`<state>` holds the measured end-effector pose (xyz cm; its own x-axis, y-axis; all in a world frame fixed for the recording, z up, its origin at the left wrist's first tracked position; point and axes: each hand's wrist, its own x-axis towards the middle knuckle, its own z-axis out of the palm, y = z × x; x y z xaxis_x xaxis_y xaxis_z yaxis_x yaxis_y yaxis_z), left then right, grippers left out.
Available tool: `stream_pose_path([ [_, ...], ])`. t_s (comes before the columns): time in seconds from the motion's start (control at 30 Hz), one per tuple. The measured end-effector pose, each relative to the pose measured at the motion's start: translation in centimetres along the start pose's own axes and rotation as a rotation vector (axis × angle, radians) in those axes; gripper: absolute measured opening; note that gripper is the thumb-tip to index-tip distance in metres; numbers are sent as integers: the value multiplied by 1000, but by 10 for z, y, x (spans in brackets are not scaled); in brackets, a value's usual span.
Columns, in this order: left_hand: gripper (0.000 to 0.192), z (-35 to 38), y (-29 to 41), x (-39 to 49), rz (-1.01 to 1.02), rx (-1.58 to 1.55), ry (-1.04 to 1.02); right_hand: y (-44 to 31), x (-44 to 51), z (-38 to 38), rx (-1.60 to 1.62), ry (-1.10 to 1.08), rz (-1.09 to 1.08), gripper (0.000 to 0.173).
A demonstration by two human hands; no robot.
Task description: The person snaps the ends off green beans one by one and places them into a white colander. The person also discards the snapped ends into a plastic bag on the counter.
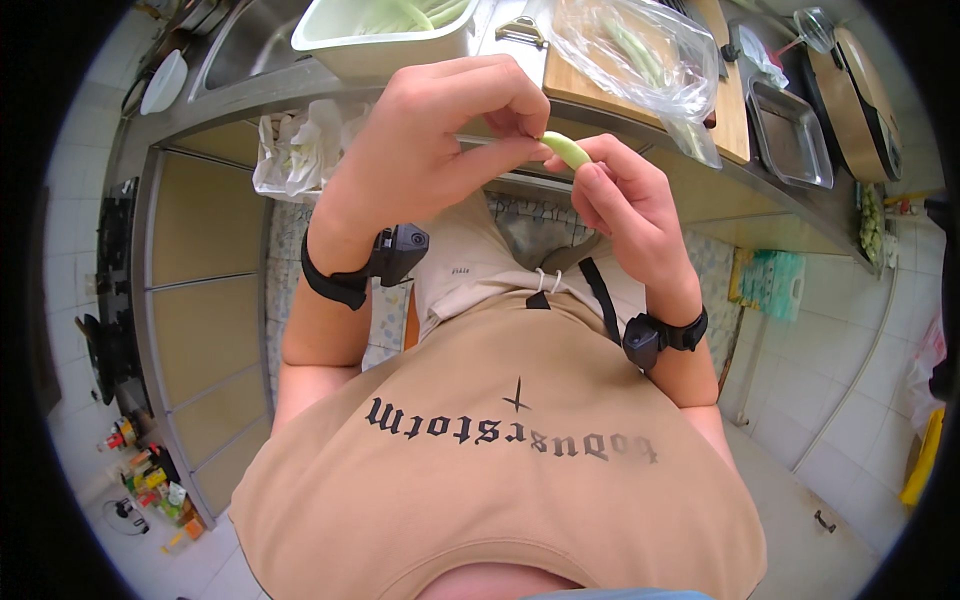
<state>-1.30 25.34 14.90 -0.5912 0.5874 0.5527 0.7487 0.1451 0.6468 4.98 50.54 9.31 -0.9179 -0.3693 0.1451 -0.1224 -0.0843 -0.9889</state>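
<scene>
Between my two hands, in front of the counter's edge, is a short green bean pod (566, 150). My left hand (457, 135) pinches its left end between thumb and fingertips. The thumb and fingers of my right hand (626, 195) grip its other end. Behind my left hand, a white plastic tub (382, 52) holds long pale green pods. A clear plastic bag (637, 52) with more green pods inside lies on a wooden cutting board (600, 96). A peeler (523, 31) rests between the tub and the board.
Below the counter edge at left hangs a small bin (289, 191) lined with white plastic. The steel sink (251, 45) and a white bowl (164, 81) are at upper left. An empty metal tray (791, 135) and a gold-coloured appliance (855, 112) stand at right.
</scene>
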Motion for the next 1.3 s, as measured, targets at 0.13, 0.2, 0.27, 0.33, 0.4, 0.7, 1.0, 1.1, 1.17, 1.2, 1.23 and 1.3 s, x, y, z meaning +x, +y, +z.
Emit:
stream_pose_path([
  [0.13, 17, -1, -2, -1, 14, 8, -3, 2, 0, 1, 10, 0, 9, 22],
  [0.2, 16, 1, -2, -2, 28, 7, 18, 3, 0, 3, 54, -5, 13, 23],
  [0.27, 15, 3, -3, -4, 24, 6, 51, 4, 0, 6, 75, -1, 14, 23],
  [0.33, 15, 6, -4, -6, 28, 10, 89, 4, 0, 8, 97, 2, 16, 23],
  [0.4, 15, 9, -6, -8, 37, 21, 128, 4, 1, 10, 124, 7, 17, 23],
  [0.7, 16, 23, -11, -16, 34, -13, 301, 6, 6, 20, 207, 0, 23, 29],
  [1.0, 15, 35, -6, -18, 26, 89, 387, 5, 10, 29, 312, 10, 105, 35],
  [1.1, 15, 35, -7, -18, 48, 140, 395, 6, 11, 31, 382, 27, 142, 34],
  [1.17, 15, 39, -9, -18, 63, 118, 385, 7, 12, 32, 415, 58, 155, 33],
  [1.2, 15, 41, -10, -18, 67, 106, 380, 8, 12, 32, 430, 78, 162, 33],
  [1.23, 16, 43, -11, -18, 72, 123, 366, 9, 12, 32, 449, 89, 158, 32],
  [1.3, 18, 47, -11, -20, 82, 159, 336, 10, 12, 30, 493, 105, 144, 32],
])
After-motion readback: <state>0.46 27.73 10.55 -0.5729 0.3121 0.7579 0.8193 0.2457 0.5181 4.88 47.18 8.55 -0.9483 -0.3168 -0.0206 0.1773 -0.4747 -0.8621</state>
